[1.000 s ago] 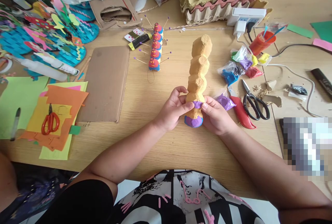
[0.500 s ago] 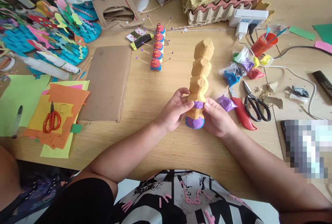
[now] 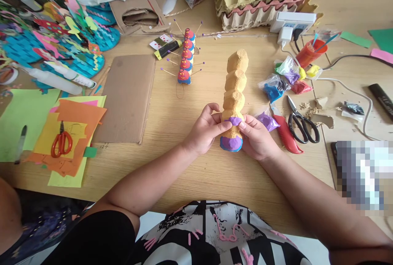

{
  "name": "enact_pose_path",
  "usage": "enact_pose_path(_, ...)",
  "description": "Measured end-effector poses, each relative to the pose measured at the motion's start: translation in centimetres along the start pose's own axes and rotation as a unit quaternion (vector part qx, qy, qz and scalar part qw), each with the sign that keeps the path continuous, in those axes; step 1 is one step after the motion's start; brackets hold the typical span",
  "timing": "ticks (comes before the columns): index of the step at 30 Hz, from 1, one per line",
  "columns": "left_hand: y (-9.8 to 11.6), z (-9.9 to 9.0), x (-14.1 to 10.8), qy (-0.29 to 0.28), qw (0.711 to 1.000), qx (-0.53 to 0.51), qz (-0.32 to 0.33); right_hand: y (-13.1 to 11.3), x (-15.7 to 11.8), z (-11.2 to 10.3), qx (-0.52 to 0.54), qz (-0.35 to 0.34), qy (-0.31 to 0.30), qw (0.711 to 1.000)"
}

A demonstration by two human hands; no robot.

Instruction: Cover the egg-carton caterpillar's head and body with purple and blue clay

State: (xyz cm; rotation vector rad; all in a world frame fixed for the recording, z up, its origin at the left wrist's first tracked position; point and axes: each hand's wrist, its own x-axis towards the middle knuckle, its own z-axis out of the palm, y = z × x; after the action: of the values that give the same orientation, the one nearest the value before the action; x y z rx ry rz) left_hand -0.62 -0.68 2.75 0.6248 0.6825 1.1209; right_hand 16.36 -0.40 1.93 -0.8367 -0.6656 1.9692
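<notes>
Between my two hands is a bumpy strip of yellow egg carton [image 3: 235,78], its far end pointing away from me. Purple clay [image 3: 231,142] with a blue rim covers the cup nearest me, and a smaller purple clay patch [image 3: 235,121] lies on the second cup. My left hand [image 3: 205,130] grips the strip's left side, thumb on the edge of that patch. My right hand [image 3: 258,137] holds the right side, its thumb pressed against the same patch. The fingers beneath are partly hidden. Farther off stands a finished-looking red and blue caterpillar [image 3: 186,54] with toothpick-like legs.
At right lie a purple clay bag [image 3: 267,121], a red cutter [image 3: 288,134], black scissors [image 3: 302,123] and other clay bags [image 3: 273,89]. Cardboard [image 3: 124,97], coloured paper [image 3: 70,134] and red-handled scissors [image 3: 61,144] are at left. Egg trays [image 3: 260,7] stack at the back.
The far end of the egg carton strip has tilted slightly left and toward me. The upper purple patch looks more spread and less like a narrow band. Both hands keep their hold.
</notes>
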Motion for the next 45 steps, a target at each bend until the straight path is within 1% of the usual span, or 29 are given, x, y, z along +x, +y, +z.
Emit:
enact_pose_path(3,-0.06,-0.03,0.11,0.006,1.000,0.008,0.010,0.06,-0.02,0.05,-0.008,-0.004,0.014,1.000)
enact_pose_path(8,0.27,-0.03,0.10,-0.004,1.000,0.013,0.009,0.09,-0.02,0.02,-0.001,0.000,-0.004,1.000)
enact_pose_path(13,0.46,0.07,-0.03,-0.012,1.000,0.014,-0.006,0.01,0.05,0.11,-0.008,-0.027,0.015,0.999)
enact_pose_path(15,0.40,0.13,-0.07,-0.014,1.000,0.019,-0.005,-0.01,0.05,0.19,-0.021,-0.037,0.011,0.999)
enact_pose_path(21,0.05,-0.07,-0.06,-0.017,0.998,0.055,0.017,-0.03,-0.05,0.31,-0.035,-0.032,-0.007,0.999)
enact_pose_path(25,-0.08,-0.39,0.10,-0.022,0.995,0.083,0.046,0.13,-0.05,0.07,-0.038,-0.031,-0.003,0.999)
enact_pose_path(30,0.03,-0.37,0.23,-0.024,0.994,0.099,0.048,0.20,-0.03,-0.14,-0.044,-0.028,0.001,0.999)
enact_pose_path(37,-0.06,-0.57,0.35,-0.026,0.995,0.087,0.038,0.03,-0.13,0.17,-0.027,-0.021,0.007,0.999)
enact_pose_path(42,-0.06,-0.64,0.50,-0.031,0.998,0.047,0.001,-0.05,0.02,0.04,-0.025,-0.010,0.006,1.000)
enact_pose_path(45,-0.11,-0.57,0.48,-0.017,1.000,0.026,-0.003,-0.02,0.12,-0.18,-0.031,-0.005,-0.001,1.000)
